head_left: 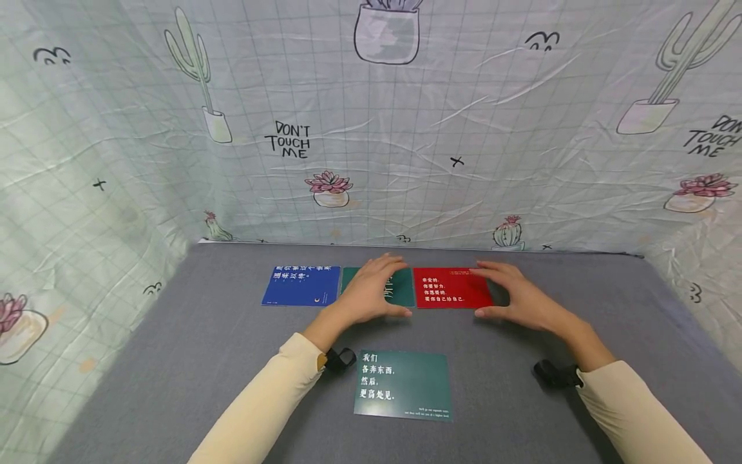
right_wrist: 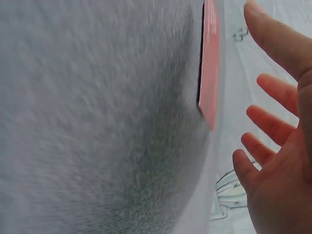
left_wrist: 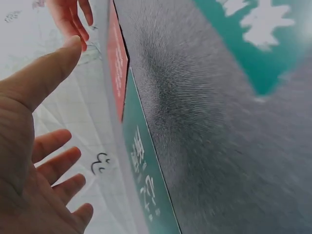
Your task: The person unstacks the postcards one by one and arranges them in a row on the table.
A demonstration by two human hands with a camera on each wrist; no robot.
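Three printed cards lie side by side in a row at the back of the grey table. The blue card (head_left: 303,287) is on the left, a green card (head_left: 404,291) in the middle, and the red card (head_left: 449,290) on the right. My left hand (head_left: 371,290) hovers over the middle green card and hides part of it, thumb and fingers spread with nothing between them. By the right end of the red card is my right hand (head_left: 518,298), fingers apart and holding nothing. Closer to me lies another green card (head_left: 402,386) with white writing.
A grey cloth (head_left: 191,361) covers the tabletop. Pale fabric with cactus drawings (head_left: 377,129) hangs behind the table and along both sides. Black wrist straps with cameras sit at the left wrist (head_left: 340,359) and the right wrist (head_left: 556,375).
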